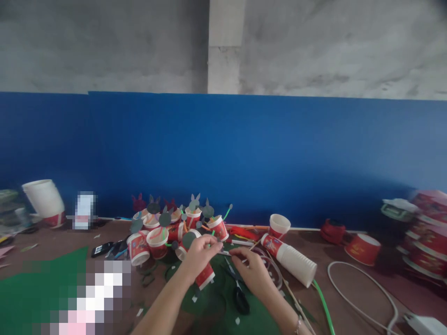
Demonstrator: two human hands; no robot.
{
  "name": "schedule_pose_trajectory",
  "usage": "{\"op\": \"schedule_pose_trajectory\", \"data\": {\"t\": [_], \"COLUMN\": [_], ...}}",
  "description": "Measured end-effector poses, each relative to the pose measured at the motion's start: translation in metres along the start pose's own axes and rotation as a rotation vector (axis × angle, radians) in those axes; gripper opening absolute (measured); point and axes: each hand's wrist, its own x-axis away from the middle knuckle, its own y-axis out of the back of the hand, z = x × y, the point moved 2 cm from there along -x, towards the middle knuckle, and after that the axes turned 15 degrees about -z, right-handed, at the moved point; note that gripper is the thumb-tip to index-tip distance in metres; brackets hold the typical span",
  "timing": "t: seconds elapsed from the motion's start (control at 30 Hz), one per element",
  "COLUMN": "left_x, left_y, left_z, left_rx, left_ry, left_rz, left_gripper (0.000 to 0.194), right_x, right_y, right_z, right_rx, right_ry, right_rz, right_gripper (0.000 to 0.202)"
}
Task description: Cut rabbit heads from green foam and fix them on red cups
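in the head view, the left hand bends over a red paper cup, fingertips drawn together; whether it grips the cup cannot be told. the cup's long axis slants, its white-edged end pointing toward the wearer and slightly right. the right hand curls near the left fingertips, its grasp unclear. between them a small pale strip runs roughly crosswise, above black-handled scissors.

Grey wall, pale pillar, blue panel, brown tabletop.
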Motion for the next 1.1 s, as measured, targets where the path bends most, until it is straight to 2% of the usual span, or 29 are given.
{"op": "schedule_pose_trajectory", "data": {"t": [0.17, 0.33, 0.43, 0.5, 0.53, 0.63, 0.73, 0.87, 0.97, 1.1], "left_x": [0.005, 0.004, 0.001, 0.000, 0.001, 0.007, 0.016, 0.028, 0.038, 0.048], "left_y": [-0.003, 0.004, 0.018, 0.026, 0.028, 0.023, 0.006, -0.011, -0.015, -0.017], "left_z": [-0.007, -0.006, -0.006, -0.005, -0.004, -0.003, -0.008, -0.018, -0.028, -0.033], "left_rx": [-0.168, -0.300, -0.429, -0.607, -0.709, -0.897, -0.890, -0.837, -0.772, -0.724], "left_ry": [-0.157, -0.226, -0.258, -0.234, -0.201, -0.110, -0.196, -0.349, -0.438, -0.497], "left_rz": [0.093, 0.141, 0.068, 0.005, 0.003, 0.091, 0.180, 0.295, 0.364, 0.400], "left_gripper": [0.023, 0.028, 0.022, 0.018, 0.024, 0.045, 0.049, 0.054, 0.051, 0.042], "right_x": [0.000, -0.010, -0.018, -0.022, -0.024, -0.026, -0.029, -0.037, -0.044, -0.049], "right_y": [-0.006, -0.010, -0.009, -0.009, -0.010, -0.012, -0.012, -0.002, 0.007, 0.010], "right_z": [0.006, 0.007, 0.011, 0.014, 0.015, 0.019, 0.020, 0.016, 0.010, 0.005], "right_rx": [-0.262, -0.178, -0.140, -0.124, -0.121, -0.115, -0.138, -0.239, -0.247, -0.224], "right_ry": [-0.153, -0.113, -0.117, -0.128, -0.127, -0.120, -0.090, -0.075, -0.086, -0.070], "right_rz": [0.098, 0.142, 0.092, 0.026, 0.000, -0.045, -0.092, -0.204, -0.258, -0.224], "right_gripper": [0.030, 0.010, 0.009, 0.012, 0.014, 0.018, 0.020, 0.024, 0.025, 0.023]}}
